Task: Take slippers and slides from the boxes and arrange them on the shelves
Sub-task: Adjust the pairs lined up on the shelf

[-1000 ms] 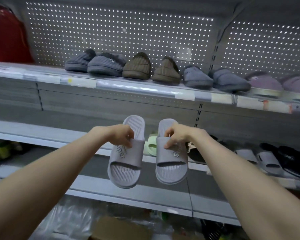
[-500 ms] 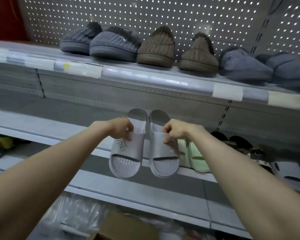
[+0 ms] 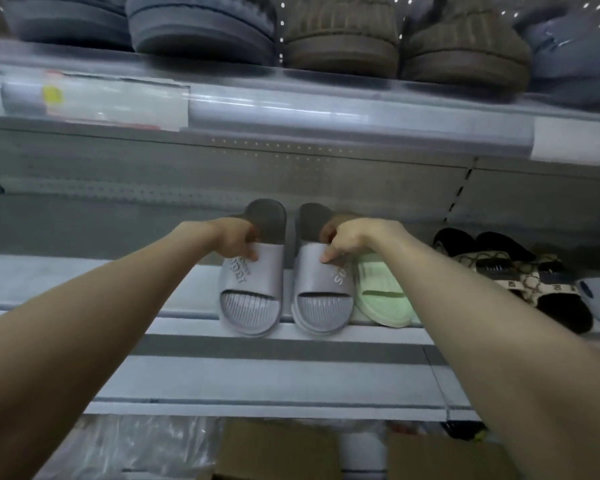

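Nearest, under both forearms: cardboard boxes (image 3: 278, 452) and crumpled clear plastic (image 3: 136, 452); farther out, left hand (image 3: 238, 239) curled round the back edge of the strap of the left grey slide (image 3: 250, 296), thumb pressed on the strap's top; right hand (image 3: 347, 240) gripping the strap of the right grey slide (image 3: 323, 299) the same way; both slides side by side with a narrow gap, toes toward the camera, overhanging the front lip of the middle shelf (image 3: 187, 285); unclear whether fully set down; just right of the right hand, against its slide, a pale green slide (image 3: 381, 296); farther right, patterned slides (image 3: 520, 275); above and beyond both hands, upper shelf (image 3: 326, 112) bearing brown slippers (image 3: 340, 39) and grey slippers (image 3: 201, 26)
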